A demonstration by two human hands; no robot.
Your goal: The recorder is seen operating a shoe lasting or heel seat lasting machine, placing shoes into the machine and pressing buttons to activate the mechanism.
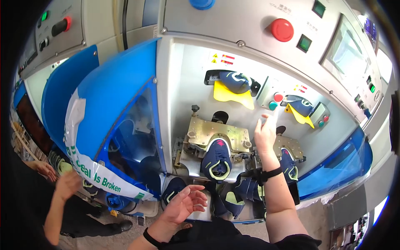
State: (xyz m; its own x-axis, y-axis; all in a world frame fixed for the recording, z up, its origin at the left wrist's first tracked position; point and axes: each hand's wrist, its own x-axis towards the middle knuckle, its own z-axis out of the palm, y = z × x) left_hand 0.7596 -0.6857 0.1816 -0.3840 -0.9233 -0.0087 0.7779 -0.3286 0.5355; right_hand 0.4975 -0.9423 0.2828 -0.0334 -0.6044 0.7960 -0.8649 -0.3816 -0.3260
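My right hand is raised inside the machine's bay, a finger stretched up close to a green button below a red one; whether it touches is unclear. Nothing is held in it. Lower down, my left hand hovers empty, fingers apart, beside a navy shoe. Between the hands, a navy shoe with lime trim sits toe-in against a brass-coloured metal fixture. Above it, another navy shoe piece rests in a wall mount over a yellow flap.
On the right are a second mounted shoe piece and a shoe at another fixture. Several shoes lie on the ledge before me. A blue door swings out at left. A co-worker's hand is beyond it.
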